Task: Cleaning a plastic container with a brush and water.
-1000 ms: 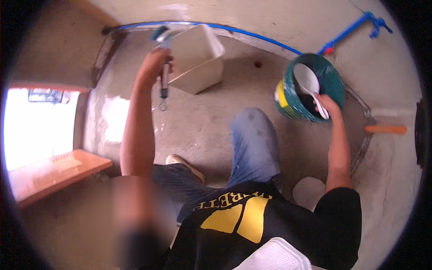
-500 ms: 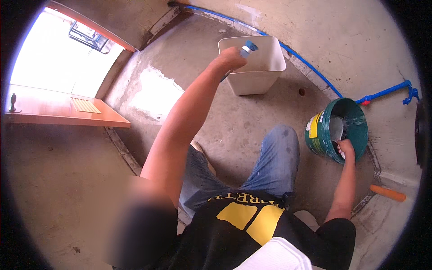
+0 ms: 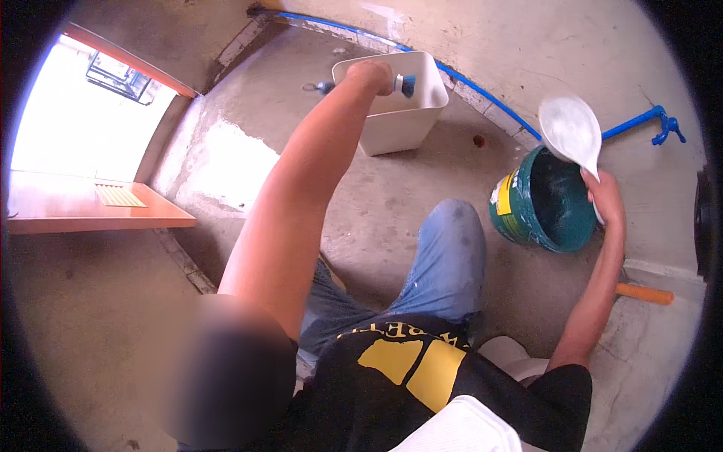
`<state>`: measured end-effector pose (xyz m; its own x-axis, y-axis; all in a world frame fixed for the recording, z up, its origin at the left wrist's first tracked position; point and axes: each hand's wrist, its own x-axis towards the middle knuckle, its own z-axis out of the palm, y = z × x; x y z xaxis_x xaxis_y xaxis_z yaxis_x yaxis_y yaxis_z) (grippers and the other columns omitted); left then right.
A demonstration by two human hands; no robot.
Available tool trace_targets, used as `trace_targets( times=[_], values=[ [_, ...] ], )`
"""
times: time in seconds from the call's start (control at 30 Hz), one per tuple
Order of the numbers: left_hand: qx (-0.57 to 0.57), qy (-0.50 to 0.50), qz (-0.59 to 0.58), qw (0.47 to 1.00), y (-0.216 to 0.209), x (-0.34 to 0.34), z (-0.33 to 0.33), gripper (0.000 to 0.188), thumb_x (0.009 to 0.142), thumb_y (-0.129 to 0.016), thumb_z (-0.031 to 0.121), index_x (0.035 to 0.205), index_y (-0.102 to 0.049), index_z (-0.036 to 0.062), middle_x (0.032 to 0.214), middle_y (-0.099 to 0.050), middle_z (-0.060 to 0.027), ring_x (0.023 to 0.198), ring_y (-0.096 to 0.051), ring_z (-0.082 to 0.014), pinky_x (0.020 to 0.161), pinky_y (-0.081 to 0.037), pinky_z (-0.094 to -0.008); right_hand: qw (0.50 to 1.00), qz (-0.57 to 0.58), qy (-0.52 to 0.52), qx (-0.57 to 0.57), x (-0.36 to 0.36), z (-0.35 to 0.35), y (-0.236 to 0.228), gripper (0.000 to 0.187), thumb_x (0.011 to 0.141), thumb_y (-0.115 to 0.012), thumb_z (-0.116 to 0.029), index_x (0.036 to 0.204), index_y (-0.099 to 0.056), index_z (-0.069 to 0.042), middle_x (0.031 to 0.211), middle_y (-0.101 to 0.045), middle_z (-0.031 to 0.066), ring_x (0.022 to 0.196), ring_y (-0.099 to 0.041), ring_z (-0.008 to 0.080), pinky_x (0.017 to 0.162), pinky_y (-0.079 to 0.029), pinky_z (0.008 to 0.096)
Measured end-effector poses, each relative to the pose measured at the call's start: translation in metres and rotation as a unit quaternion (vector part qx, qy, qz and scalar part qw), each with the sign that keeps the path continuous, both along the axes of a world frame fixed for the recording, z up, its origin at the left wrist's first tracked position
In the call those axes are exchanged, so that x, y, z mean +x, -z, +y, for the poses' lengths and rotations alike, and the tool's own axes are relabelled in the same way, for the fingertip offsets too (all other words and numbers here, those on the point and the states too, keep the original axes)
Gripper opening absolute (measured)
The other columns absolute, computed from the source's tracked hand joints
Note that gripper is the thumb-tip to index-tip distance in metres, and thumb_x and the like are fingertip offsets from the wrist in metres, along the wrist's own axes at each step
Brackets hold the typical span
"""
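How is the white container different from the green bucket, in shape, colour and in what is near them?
The white container is rectangular with straight walls; the green bucket is round. The container is plain white, while the bucket is dark green with a yellow label patch. The left hand holds a brush over the container; the right hand holds a white scoop above the bucket. Both are open-topped and stand on the concrete floor.

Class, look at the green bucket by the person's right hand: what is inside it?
The green bucket shows only a dark inner wall; its bottom lies in shadow, so any contents cannot be seen. The right hand holds a white scoop above its rim.
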<state>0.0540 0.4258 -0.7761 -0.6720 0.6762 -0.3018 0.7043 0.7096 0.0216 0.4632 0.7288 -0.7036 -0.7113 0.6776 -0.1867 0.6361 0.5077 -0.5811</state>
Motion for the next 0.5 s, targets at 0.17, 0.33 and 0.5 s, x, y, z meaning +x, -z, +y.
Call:
trace_targets(
  times=[0.17, 0.33, 0.5],
  values=[
    [-0.084, -0.014, -0.013, 0.996, 0.023, -0.009, 0.037, 0.039, 0.085, -0.054, 0.019, 0.123, -0.060, 0.0097, 0.128, -0.058, -0.0087, 0.115, -0.058, -0.0265, 0.091, -0.049, -0.0473, 0.981, -0.059, -0.124, 0.139, -0.101, -0.035, -0.045, 0.041, 0.089, -0.057, -0.039, 0.083, -0.062, 0.002, 0.061, -0.056, 0.0066, 0.054, -0.052, 0.0160, 0.053, -0.040, 0.0332],
    [-0.082, -0.032, -0.015, 0.996, 0.042, -0.018, 0.051, 0.041, 0.088, -0.054, 0.022, 0.127, -0.057, 0.0102, 0.134, -0.054, -0.0073, 0.119, -0.055, -0.0272, 0.093, -0.047, -0.0497, 0.933, -0.075, -0.197, 0.293, -0.193, -0.078, -0.041, 0.044, 0.086, -0.057, -0.039, 0.098, -0.066, 0.003, 0.089, -0.067, 0.0214, 0.085, -0.064, 0.0348, 0.078, -0.049, 0.0420],
    [-0.067, -0.057, 0.010, 0.996, 0.041, -0.015, 0.032, 0.042, 0.081, -0.061, 0.019, 0.122, -0.061, 0.0097, 0.129, -0.057, -0.0128, 0.117, -0.056, -0.0308, 0.095, -0.047, -0.0465, 0.905, -0.071, -0.193, 0.372, -0.234, -0.108, -0.031, 0.042, 0.086, -0.059, -0.037, 0.099, -0.067, 0.002, 0.096, -0.066, 0.0211, 0.088, -0.065, 0.0341, 0.081, -0.050, 0.0438]
  ],
)
